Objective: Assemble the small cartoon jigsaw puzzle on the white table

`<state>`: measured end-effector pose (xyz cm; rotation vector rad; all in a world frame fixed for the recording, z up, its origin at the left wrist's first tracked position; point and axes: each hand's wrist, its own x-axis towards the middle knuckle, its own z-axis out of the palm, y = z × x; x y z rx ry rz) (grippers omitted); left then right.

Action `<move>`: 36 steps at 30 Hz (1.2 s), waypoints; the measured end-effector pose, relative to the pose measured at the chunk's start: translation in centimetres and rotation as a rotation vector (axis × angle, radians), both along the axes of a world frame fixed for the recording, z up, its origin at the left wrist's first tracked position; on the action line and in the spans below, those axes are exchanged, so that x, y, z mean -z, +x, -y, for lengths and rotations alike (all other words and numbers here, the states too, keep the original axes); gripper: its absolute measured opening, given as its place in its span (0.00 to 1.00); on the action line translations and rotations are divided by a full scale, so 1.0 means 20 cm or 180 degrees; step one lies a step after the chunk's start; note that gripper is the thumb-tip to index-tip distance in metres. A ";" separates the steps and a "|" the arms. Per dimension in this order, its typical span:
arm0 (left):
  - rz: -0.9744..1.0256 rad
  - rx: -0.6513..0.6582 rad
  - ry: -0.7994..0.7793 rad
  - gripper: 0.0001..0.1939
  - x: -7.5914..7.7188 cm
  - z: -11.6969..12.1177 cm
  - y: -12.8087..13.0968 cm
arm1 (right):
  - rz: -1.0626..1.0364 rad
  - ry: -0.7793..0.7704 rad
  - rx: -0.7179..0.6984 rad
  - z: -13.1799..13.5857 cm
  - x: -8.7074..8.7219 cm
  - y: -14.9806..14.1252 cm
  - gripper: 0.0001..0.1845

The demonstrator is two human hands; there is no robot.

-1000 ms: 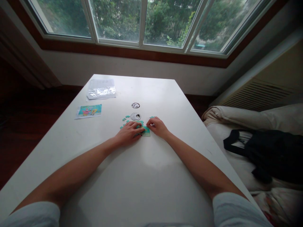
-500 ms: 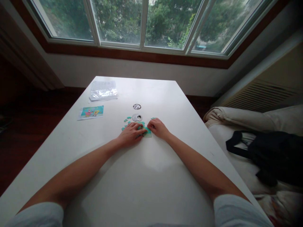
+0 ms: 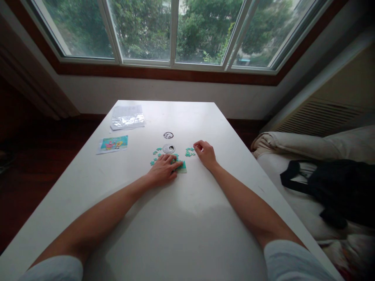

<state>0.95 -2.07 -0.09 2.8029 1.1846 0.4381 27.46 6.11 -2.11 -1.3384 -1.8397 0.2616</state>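
Observation:
My left hand (image 3: 164, 168) lies over the partly joined jigsaw puzzle (image 3: 182, 168), its fingers stretched out across the green pieces and covering much of them. Loose puzzle pieces (image 3: 154, 157) are scattered just beyond and left of that hand. On the other side, my right hand (image 3: 206, 155) hovers at the edge of a small group of loose green puzzle pieces (image 3: 190, 152). Its thumb and fingertips are pinched together; whether a piece is between them is too small to tell.
Two round black-and-white discs (image 3: 168, 148) lie beyond the puzzle. A picture card (image 3: 113, 144) with cartoon figures is to the left on the white table (image 3: 181, 226). Farther back sits a clear plastic packet (image 3: 128, 117). Dark clothing (image 3: 342, 191) rests on the couch at right.
My right hand has moved away from the puzzle to the right and slightly up, uncovering the loose pieces there. My left hand stays on the puzzle, its fingers now flatter.

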 end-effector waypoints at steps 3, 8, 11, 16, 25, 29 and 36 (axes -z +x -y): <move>-0.0002 -0.0002 0.0028 0.25 0.00 0.00 0.01 | -0.0071 -0.0153 0.0314 -0.06 0.02 0.07 0.06; -0.0011 0.0038 0.0020 0.25 0.00 0.02 0.04 | 0.0077 -0.0309 0.0310 -0.10 0.07 0.09 0.07; -0.0032 0.0028 0.0049 0.25 0.00 0.02 0.04 | 0.0236 -0.0285 0.0271 -0.10 0.08 0.07 0.07; -0.0095 0.0142 0.0076 0.26 -0.01 0.01 0.04 | 0.0456 -0.0146 0.0226 -0.08 0.07 0.04 0.06; -0.0036 0.0120 0.0083 0.26 0.00 0.01 0.05 | 0.1279 0.0292 -0.0568 0.09 0.00 -0.02 0.06; 0.0080 0.0210 0.0029 0.24 -0.02 0.01 0.04 | 0.1284 0.0251 -0.0558 0.12 -0.01 -0.04 0.07; 0.0165 0.0323 0.0048 0.22 0.00 -0.02 -0.03 | 0.1375 0.0118 -0.0752 0.10 0.00 -0.05 0.05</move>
